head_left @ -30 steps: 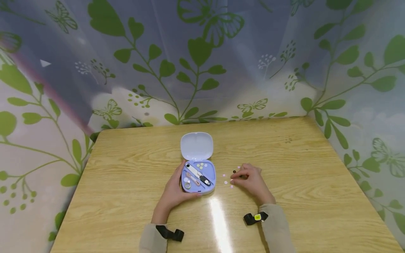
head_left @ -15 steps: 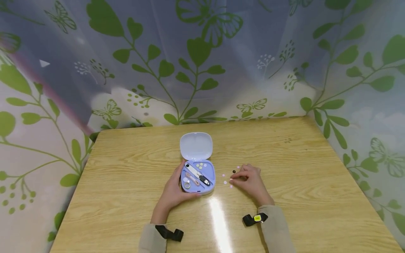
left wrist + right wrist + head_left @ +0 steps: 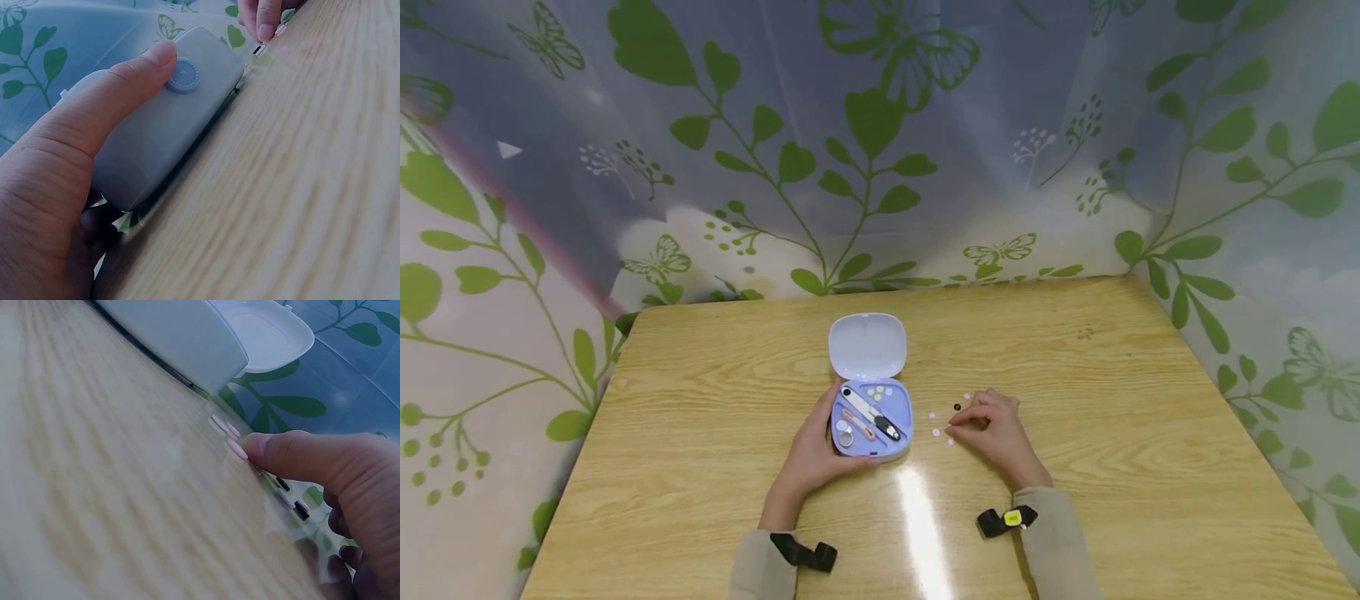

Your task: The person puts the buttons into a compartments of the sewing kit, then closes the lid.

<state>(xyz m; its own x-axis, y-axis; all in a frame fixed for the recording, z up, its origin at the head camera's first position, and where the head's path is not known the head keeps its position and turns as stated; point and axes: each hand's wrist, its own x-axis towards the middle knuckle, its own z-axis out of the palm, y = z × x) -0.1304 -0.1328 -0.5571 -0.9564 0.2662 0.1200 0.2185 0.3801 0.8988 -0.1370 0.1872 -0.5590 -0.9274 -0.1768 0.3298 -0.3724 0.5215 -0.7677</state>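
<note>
A lilac box [image 3: 898, 408] with its white lid [image 3: 867, 346] raised lies on the table, seen in the head view. My left hand [image 3: 808, 454] grips its left side, thumb along the front; in the left wrist view the thumb lies beside a round catch [image 3: 184, 76]. Inside are a long white-and-black tool [image 3: 871, 412], a slim pink tool [image 3: 858, 423], a silvery ring-shaped item [image 3: 846, 438] and several pale buttons [image 3: 879, 390]. My right hand [image 3: 996, 429] pinches a small pale button at the table, mostly hidden by the fingertips. A pink button [image 3: 236, 449] lies beside the thumb.
Around the right hand lie a black button [image 3: 957, 407], a white button [image 3: 936, 432] and further pink buttons [image 3: 932, 415]. The wooden table [image 3: 715, 392] ends at a leaf-patterned cloth [image 3: 880, 208] at the back and sides.
Little differs. The right fingertips stay low among the buttons with only a slight shift, and the left hand keeps its grip on the box.
</note>
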